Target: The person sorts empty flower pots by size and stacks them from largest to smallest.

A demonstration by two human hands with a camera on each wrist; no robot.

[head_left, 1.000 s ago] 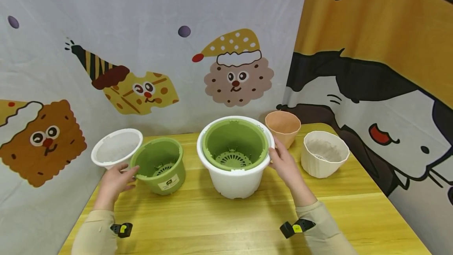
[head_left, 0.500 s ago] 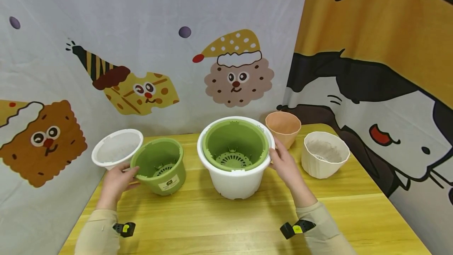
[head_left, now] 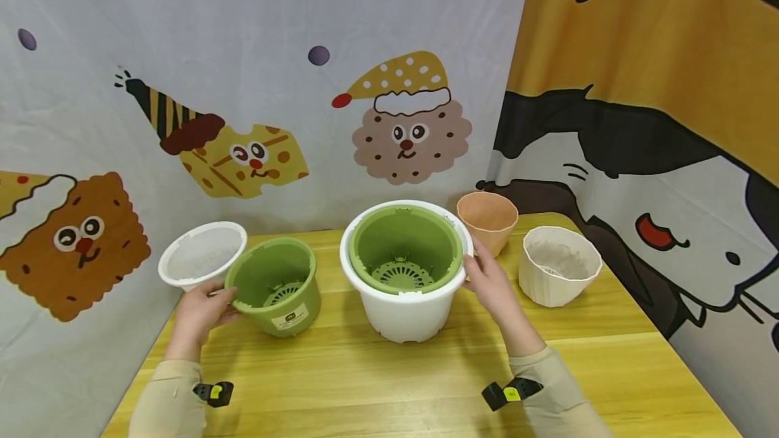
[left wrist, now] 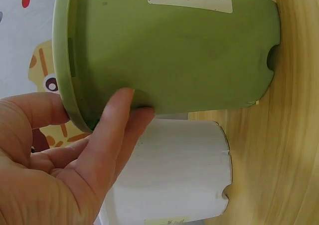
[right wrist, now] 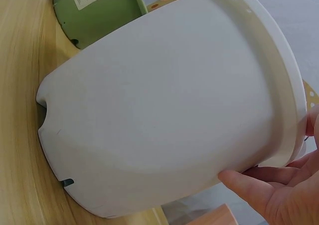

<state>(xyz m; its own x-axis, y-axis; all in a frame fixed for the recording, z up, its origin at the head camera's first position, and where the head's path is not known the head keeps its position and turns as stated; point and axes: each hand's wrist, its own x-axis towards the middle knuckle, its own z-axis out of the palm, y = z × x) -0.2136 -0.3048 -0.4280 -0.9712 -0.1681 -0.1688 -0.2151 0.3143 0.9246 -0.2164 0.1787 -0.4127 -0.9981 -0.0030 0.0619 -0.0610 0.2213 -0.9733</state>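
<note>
A green flower pot (head_left: 298,322) with a slotted bottom and a paper label stands at the left of the table. My left hand (head_left: 197,316) pinches its left rim, thumb at the rim and fingers against the outer wall (left wrist: 164,60). At the centre stands a larger white flower pot (head_left: 404,320) with another green pot (head_left: 404,242) nested inside. My right hand (head_left: 491,286) grips the white pot's right rim; in the right wrist view, its fingertips touch the white wall (right wrist: 154,100) below the rim.
A white pot (head_left: 203,252) sits behind the left green pot. At the right are a peach-coloured pot (head_left: 487,215) and a ribbed off-white pot (head_left: 550,282). The wooden table (head_left: 377,384) meets cartoon-print curtains (head_left: 255,39) behind.
My left hand has moved slightly right and closed its grip on the green pot's rim. The right hand and the pots have hardly moved.
</note>
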